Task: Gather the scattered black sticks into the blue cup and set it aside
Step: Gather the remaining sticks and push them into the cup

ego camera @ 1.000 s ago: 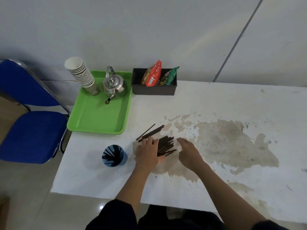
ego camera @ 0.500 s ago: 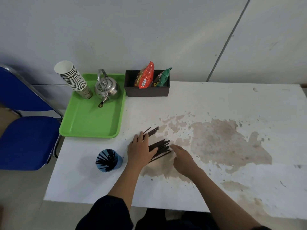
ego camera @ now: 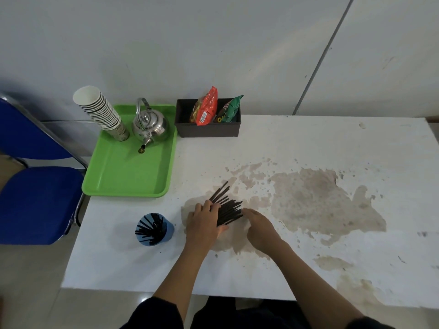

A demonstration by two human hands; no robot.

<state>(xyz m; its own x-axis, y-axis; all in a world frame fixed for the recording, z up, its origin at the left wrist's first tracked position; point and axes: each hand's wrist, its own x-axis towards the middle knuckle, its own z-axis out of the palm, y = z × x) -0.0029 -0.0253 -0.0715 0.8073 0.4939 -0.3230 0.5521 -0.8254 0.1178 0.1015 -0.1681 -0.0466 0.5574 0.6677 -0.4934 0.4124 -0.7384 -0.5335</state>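
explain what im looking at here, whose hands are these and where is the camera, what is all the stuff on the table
There is no machine here. A person wears one camera on the head, looking down at their own two bare hands.

On the white table, the left hand lies flat on a pile of black sticks, and the right hand pushes in from the other side. Neither hand has lifted anything yet.

A blue cup to the left already holds some sticks. Further back, a green tray carries a kettle and stacked paper cups; beside it, a dark box holds snack packets. A blue chair stands left of the table.

Head view looks forward and down over the table (ego camera: 308, 143).
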